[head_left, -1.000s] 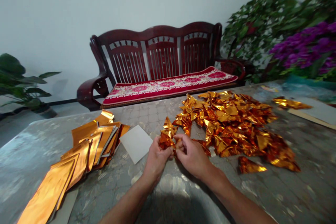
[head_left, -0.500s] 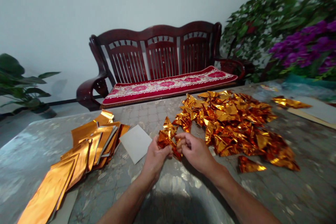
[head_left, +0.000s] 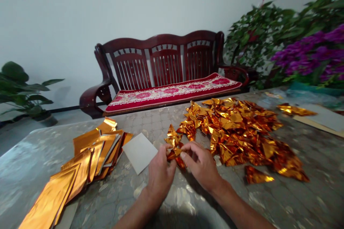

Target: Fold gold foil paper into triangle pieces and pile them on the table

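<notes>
Between my two hands is a small folded piece of gold foil paper (head_left: pixel 175 153), shiny and creased. My left hand (head_left: pixel 162 166) is closed on its left side. The thumb and fingers of my right hand (head_left: pixel 200 162) pinch its right edge. Just beyond it stands another folded gold foil piece (head_left: pixel 172 136), pointed at the top; whether the two touch I cannot tell. Close by on the right spreads a big heap of folded foil pieces (head_left: pixel 233 128). A pale square card (head_left: pixel 140 153) lies flat beside my left hand.
Flat gold foil sheets (head_left: pixel 80 162) lie fanned out on the left of the patterned table (head_left: pixel 113 196). One folded piece (head_left: pixel 258 175) sits apart, in front of the heap. Pale boards (head_left: pixel 322 118) and clear plastic (head_left: pixel 290 97) are at the far right. A wooden bench (head_left: pixel 163 61) stands behind.
My right fingers have moved from loosely curled beside the foil to pinching its edge. My left hand has turned a little around it. The view has tipped slightly upward.
</notes>
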The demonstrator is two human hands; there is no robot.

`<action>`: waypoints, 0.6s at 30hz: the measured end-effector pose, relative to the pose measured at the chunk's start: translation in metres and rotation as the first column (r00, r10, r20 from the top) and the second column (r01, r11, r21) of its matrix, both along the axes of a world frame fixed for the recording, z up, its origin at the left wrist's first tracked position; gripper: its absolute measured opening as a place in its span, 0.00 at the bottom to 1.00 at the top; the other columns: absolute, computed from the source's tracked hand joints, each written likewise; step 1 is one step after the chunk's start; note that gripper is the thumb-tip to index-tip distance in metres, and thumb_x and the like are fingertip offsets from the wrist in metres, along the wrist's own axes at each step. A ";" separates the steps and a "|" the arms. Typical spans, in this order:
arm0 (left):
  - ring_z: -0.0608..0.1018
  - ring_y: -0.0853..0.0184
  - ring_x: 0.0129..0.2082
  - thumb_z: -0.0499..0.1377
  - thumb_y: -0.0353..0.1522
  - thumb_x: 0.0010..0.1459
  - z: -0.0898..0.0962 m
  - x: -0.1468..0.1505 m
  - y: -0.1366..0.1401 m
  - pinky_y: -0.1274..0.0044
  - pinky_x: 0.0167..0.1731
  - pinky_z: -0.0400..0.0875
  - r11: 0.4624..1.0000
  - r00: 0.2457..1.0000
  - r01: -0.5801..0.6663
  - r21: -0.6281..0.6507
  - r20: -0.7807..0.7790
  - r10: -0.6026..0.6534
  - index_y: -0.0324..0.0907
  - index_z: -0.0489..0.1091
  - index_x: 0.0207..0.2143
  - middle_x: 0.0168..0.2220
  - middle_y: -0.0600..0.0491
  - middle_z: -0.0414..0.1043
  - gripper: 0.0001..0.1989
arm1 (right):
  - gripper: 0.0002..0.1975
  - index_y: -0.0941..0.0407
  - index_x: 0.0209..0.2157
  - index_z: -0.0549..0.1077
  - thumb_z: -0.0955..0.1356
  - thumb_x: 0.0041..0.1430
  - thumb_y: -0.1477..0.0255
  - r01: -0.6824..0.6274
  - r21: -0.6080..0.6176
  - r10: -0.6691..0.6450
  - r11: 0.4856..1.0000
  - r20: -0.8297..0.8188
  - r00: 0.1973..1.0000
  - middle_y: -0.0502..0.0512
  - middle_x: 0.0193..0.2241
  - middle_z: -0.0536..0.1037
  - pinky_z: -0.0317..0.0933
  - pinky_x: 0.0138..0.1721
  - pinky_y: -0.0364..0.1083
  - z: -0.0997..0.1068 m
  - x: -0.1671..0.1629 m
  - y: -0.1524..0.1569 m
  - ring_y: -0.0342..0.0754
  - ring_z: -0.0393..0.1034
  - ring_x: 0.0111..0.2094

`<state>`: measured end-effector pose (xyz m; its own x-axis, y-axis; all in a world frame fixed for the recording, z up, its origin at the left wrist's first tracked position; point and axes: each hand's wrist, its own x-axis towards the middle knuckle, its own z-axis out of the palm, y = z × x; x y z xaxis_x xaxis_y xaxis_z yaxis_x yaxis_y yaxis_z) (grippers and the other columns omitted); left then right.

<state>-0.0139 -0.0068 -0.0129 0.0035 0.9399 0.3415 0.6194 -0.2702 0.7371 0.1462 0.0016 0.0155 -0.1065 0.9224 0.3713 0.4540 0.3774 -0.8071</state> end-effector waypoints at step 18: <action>0.76 0.62 0.45 0.56 0.26 0.59 0.006 0.004 -0.006 0.70 0.48 0.68 0.940 0.986 0.160 0.301 -0.085 -0.141 0.45 0.69 0.51 0.45 0.50 0.76 0.17 | 0.06 0.56 0.30 0.74 0.65 0.57 0.72 0.080 -0.089 -0.088 0.993 -0.093 0.992 0.49 0.24 0.78 0.62 0.30 0.42 -0.004 -0.003 0.001 0.45 0.71 0.26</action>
